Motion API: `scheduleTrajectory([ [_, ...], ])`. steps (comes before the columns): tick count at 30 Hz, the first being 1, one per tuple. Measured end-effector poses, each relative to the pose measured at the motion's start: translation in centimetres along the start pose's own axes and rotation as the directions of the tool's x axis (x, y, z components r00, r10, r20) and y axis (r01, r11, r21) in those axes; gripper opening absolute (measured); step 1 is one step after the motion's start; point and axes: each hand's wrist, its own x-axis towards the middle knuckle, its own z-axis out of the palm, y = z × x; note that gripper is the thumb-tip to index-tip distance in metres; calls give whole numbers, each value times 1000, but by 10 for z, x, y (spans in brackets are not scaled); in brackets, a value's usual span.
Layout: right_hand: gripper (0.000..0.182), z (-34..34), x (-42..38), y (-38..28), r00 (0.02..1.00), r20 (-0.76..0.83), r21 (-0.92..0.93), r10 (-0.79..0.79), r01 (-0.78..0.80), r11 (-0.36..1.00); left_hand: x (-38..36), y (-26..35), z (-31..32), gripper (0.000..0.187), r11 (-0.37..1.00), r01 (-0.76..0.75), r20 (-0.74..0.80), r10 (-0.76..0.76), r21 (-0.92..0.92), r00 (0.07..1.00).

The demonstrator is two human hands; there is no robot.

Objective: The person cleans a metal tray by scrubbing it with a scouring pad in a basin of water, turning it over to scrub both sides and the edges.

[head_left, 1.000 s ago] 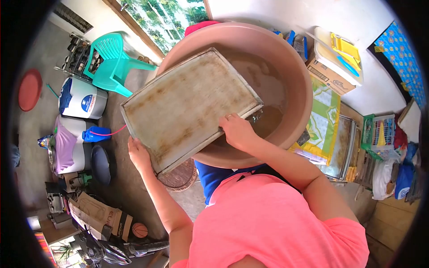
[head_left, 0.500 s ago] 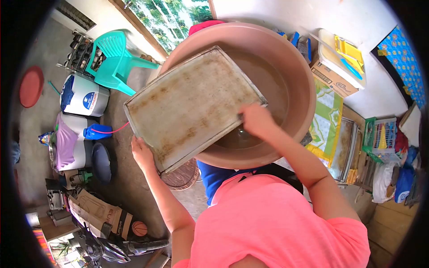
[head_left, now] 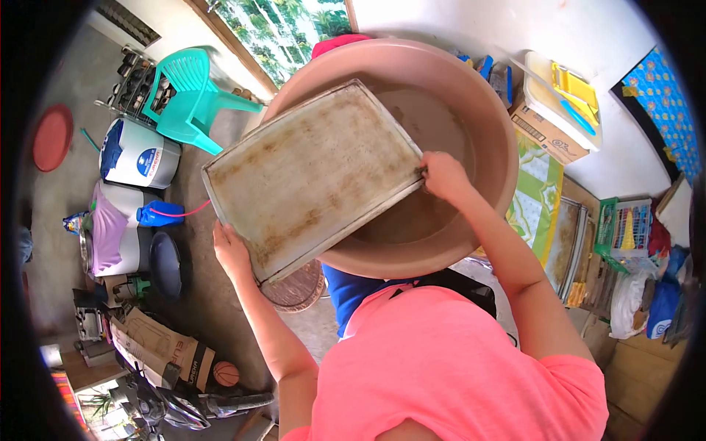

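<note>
A rectangular metal tray (head_left: 316, 180) with brown stains is held tilted over a large round brown basin (head_left: 489, 147). Murky water (head_left: 434, 128) lies in the basin. My left hand (head_left: 232, 253) grips the tray's lower left edge, its fingers partly behind the rim. At the tray's right corner my right hand (head_left: 446, 176) is closed around something dark, too small to name, pressed against the rim.
A green plastic chair (head_left: 187, 103) stands at the upper left. White tubs and a dark basin (head_left: 168, 264) are on the left floor. On the right are a cardboard box (head_left: 548, 132), a patterned cloth (head_left: 535, 198), more trays (head_left: 565, 239) and a green basket (head_left: 607, 228).
My right hand has moved slightly right and up along the tray, out to its right corner. The tray and my left hand have hardly moved.
</note>
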Motion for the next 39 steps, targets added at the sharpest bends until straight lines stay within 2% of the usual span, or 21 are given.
scheduleTrajectory([
  [3,19,-8,4,10,997,-45,58,69,-66,996,1,-5,4,40,1000,17,22,-17,14,1000],
  [6,17,-2,10,25,972,-220,204,-76,122,971,-1,-10,10,41,999,34,9,-34,32,999],
  [9,14,-18,8,23,999,-44,242,-19,29,970,-3,-14,11,41,998,58,29,-57,-19,998],
  [12,11,-18,-1,12,987,-156,193,-30,61,979,-5,-10,8,42,996,78,55,-75,-45,996],
  [15,8,-17,-12,-7,974,-198,10,-107,112,994,-5,-12,11,42,998,69,24,-69,-15,997],
  [18,9,-2,-24,-33,963,-100,-28,-249,247,968,-5,-9,9,40,993,103,54,-100,-59,994],
  [20,11,22,-30,-66,923,30,-10,-384,385,923,-4,-7,7,40,997,72,37,-71,-31,997],
  [22,11,73,-36,-102,845,-72,50,-530,534,844,-4,-4,6,39,998,54,30,-53,-12,998],
  [25,13,55,-48,-142,679,-181,171,-712,734,657,-6,-1,5,39,998,63,29,-63,7,998],
  [27,16,40,-43,-110,728,-61,205,-683,679,705,-9,-3,9,40,995,100,25,-100,6,995],
  [28,20,34,-38,-86,765,-23,129,-644,641,756,-9,-3,9,40,995,104,25,-104,-4,994],
  [29,19,24,-37,-66,838,-46,111,-543,545,831,-10,-4,10,40,994,113,25,-112,-14,993],
  [30,19,13,-31,-45,902,11,143,-432,426,893,-10,-4,11,40,992,123,22,-123,-25,992],
  [31,18,0,-28,-37,898,-11,170,-439,434,885,-10,-2,10,40,993,120,21,-120,-11,993],
  [33,17,25,-27,-49,820,-17,150,-573,568,809,-7,5,7,41,995,101,31,-102,24,994],
  [36,15,37,-41,-116,732,-10,152,-681,675,722,0,8,5,41,995,98,56,-98,2,994],
  [38,16,55,-46,-151,695,-174,337,-698,708,621,-1,8,8,41,998,68,60,-68,11,996],
  [39,16,55,-44,-145,699,-157,360,-698,699,618,1,7,7,41,999,46,62,-47,19,997],
])
